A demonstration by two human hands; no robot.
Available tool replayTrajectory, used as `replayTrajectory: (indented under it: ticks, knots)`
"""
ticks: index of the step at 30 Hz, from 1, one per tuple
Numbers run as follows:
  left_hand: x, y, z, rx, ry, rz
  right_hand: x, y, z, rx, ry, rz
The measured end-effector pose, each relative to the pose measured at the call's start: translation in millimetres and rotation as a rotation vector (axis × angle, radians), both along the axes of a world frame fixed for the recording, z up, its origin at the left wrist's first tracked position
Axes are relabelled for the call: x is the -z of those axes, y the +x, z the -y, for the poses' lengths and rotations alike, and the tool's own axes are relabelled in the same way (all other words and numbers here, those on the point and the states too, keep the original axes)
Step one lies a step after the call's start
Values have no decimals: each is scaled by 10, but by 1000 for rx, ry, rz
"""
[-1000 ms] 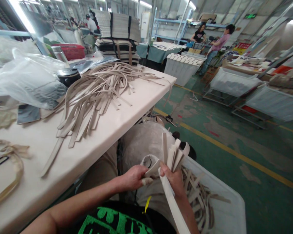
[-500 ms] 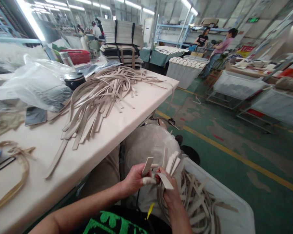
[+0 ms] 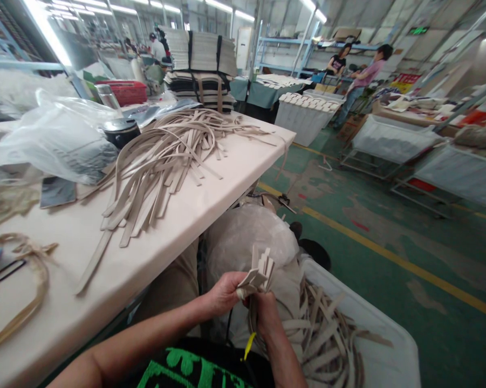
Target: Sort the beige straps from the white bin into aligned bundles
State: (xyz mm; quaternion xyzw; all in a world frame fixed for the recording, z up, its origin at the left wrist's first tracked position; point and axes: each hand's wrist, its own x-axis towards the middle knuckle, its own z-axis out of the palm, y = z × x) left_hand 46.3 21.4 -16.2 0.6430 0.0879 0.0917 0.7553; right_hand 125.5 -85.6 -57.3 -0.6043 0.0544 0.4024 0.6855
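A bundle of flat beige strips point(image 3: 265, 265) stands up between my hands, over my lap. My right hand point(image 3: 267, 312) is wrapped round the bundle, and the strips' lengths hang down below it. On the left of the bundle, my left hand point(image 3: 226, 291) pinches the end of a strip point(image 3: 251, 280) against the others. A light wrapping covers part of a left finger. More strips lie tangled in a white plastic bin point(image 3: 388, 328) to the right. A large heap of similar strips point(image 3: 173, 151) is spread over the pale table on my left.
The table point(image 3: 210, 215) also bears a clear plastic bag point(image 3: 60, 140), a dark lidded cup point(image 3: 121, 132) and a tan strap point(image 3: 42, 280). Strapped stacks of sheets point(image 3: 200, 51) stand at its far end. Two people work at the back right, near wheeled bins point(image 3: 396, 140).
My right hand has moved left with the bundle, bringing it against my left hand. The strip ends, spread apart before, now stand closer together.
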Motion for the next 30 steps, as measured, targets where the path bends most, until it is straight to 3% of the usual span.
replayTrajectory:
  ticks: [2, 5, 8, 10, 14, 19, 23, 26, 30]
  knots:
    - [2, 10, -32, -32, -80, -34, -24, 93, 48, 18, -51, 53]
    - [6, 34, -107, -182, -215, -68, -86, 244, 147, 58, -144, 244]
    - [48, 51, -141, -315, -442, -123, -160, 315, 222, 7, -156, 387]
    - [83, 51, -125, -316, -526, -144, -202, 325, 239, -39, -121, 431]
    - [89, 25, -60, -147, -375, -145, -305, 375, 184, -104, -41, 470]
    - [41, -28, -28, 175, -154, -153, -567, 435, 11, -370, -118, 568]
    - [103, -72, -49, 295, -75, -172, -679, 375, -65, -502, -99, 617]
    - [160, -105, -53, 310, -77, -205, -641, 378, -31, -466, -135, 672]
    - [181, -141, 7, 346, -86, -257, -583, 485, 92, -267, -188, 716]
